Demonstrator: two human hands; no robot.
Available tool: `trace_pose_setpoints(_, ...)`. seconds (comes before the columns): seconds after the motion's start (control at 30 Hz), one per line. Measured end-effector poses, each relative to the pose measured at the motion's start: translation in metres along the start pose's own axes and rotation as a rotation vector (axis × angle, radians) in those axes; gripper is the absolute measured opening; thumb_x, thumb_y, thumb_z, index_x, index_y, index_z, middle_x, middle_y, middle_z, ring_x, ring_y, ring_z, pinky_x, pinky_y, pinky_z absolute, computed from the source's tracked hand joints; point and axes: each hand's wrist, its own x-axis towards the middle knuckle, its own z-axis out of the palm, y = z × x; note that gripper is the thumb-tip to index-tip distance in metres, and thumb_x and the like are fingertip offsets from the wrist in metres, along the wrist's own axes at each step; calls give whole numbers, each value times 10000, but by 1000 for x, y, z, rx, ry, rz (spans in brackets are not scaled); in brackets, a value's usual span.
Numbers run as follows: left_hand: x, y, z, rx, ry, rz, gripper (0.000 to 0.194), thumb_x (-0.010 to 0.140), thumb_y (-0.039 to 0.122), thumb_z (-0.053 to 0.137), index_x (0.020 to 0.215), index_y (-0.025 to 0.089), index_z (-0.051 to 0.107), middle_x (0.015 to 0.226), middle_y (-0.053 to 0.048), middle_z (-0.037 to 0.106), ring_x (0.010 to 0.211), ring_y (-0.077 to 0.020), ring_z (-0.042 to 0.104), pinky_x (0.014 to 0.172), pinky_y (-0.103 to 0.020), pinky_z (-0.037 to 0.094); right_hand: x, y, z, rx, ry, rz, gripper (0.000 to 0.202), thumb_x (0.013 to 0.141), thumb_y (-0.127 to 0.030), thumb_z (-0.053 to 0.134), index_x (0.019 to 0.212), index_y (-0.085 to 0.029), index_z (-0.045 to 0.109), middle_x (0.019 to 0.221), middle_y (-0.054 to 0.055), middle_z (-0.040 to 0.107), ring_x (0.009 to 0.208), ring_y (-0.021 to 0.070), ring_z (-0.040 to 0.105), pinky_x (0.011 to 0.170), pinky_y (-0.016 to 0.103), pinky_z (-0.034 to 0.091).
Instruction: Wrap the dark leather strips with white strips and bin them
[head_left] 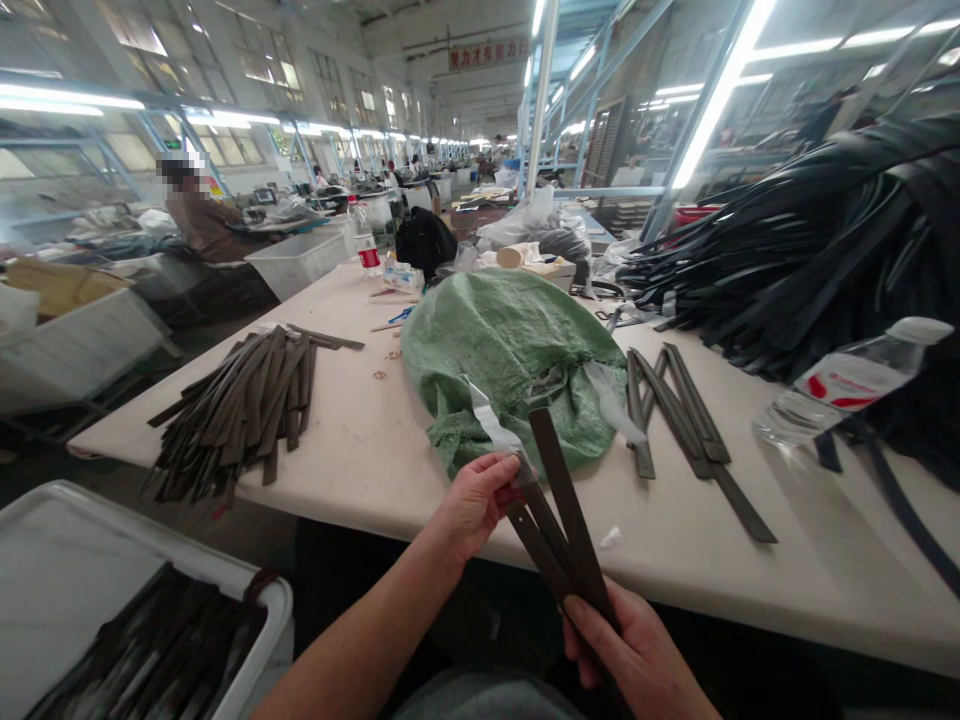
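Fanning out over the near edge of the worktop, the dark strips look light, flat and springy, perhaps slippery, best gripped across the width. The right hand's fingers clamp them low down; the left hand's pinch one upper end. Beyond lies a green sack; leftward, a strip pile.

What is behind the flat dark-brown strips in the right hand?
Behind the flat dark-brown strips are the bulging green woven sack, at their upper ends, and the pale tabletop, lower down. Parts covered by the strips and right hand cannot be seen.
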Motion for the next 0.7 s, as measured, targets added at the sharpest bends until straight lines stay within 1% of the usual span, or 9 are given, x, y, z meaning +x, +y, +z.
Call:
trace_pose_setpoints(0.07,-1,-6,1,2,3,-35,374,583,350,866,770,112,647,735,-46,687,627,-130,631,630,-246,509,3,-1,6,4,66,1,388,852,-562,546,786,-180,542,583,-34,538,422,97,482,435,216,391)
trace_pose_setpoints(0.13,-2,-13,3,1,17,-63,374,567,339,874,753,114,640,726,-42,683,616,-124,626,631,-247,510,7,-3,13,-1,159,7,365,756,-521,665,840,-183,557,555,-61,507,376,84,432,386,208,354)
trace_pose_setpoints(0.2,-4,-19,5,5,32,-39,364,566,332,873,741,114,640,714,-39,679,608,-119,620,640,-249,511,8,-5,18,-15,246,5,403,692,-489,724,911,-183,581,533,-74,489,355,84,406,357,208,332)
trace_pose_setpoints(0.33,-5,-22,6,33,55,94,309,595,312,853,712,109,652,673,-19,653,605,-100,595,668,-237,508,8,-6,18,2,358,-64,428,807,-575,594,924,-163,604,472,-60,463,368,116,446,377,225,366)
trace_pose_setpoints(0.4,-3,-19,4,30,79,141,292,598,303,850,696,112,653,657,-12,642,599,-93,581,671,-231,504,6,-2,12,33,347,-97,467,853,-606,524,938,-154,604,532,-23,526,422,134,507,418,235,409)
trace_pose_setpoints(0.5,-1,-16,1,6,130,173,294,592,310,851,719,120,665,683,-17,653,613,-102,583,680,-241,505,3,7,2,20,205,-71,483,868,-609,515,937,-144,624,633,27,605,510,156,574,488,250,457)
trace_pose_setpoints(0.57,-4,-20,0,25,133,168,300,604,329,841,745,123,676,719,-31,669,640,-119,596,706,-262,507,3,11,-2,-1,140,-26,502,864,-623,514,908,-138,639,633,35,614,518,161,582,498,255,459)
trace_pose_setpoints(0.63,-11,-30,2,108,88,140,285,629,338,823,737,115,682,718,-43,671,652,-130,598,718,-267,497,6,10,-5,-4,149,-7,537,850,-656,504,880,-138,642,606,30,606,492,158,570,478,254,444)
trace_pose_setpoints(0.7,-19,-42,6,212,-21,86,264,678,346,787,733,106,691,663,-43,654,611,-132,582,669,-256,476,12,4,-7,-13,193,-44,531,842,-664,510,796,-148,631,580,24,592,478,151,556,469,250,433)
